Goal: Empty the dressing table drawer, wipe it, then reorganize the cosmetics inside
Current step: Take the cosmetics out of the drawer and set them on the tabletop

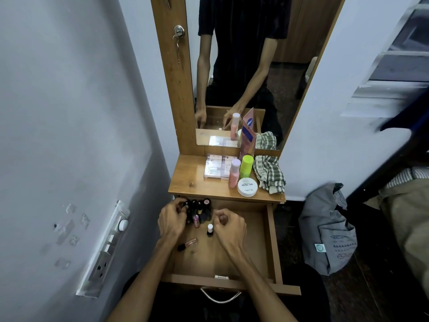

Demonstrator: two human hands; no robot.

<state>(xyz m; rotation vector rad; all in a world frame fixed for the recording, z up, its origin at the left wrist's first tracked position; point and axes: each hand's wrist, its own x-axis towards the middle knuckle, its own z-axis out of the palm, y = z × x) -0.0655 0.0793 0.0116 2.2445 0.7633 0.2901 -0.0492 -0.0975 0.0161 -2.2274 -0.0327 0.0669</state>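
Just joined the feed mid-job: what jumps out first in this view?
Both hands are in the open drawer: the left hand works at a cluster of dark nail polish bottles in its back left corner, while the right hand hovers curled beside it. On the tabletop above lie a checked cloth and a white nail polish jar.

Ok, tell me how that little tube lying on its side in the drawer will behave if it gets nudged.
The tube lies flat on the bare drawer floor and looks round, so it would probably roll rather than slide. It looks small and thin, so likely light. Its clear body may be glass or plastic; I cannot tell, so treat it as breakable.
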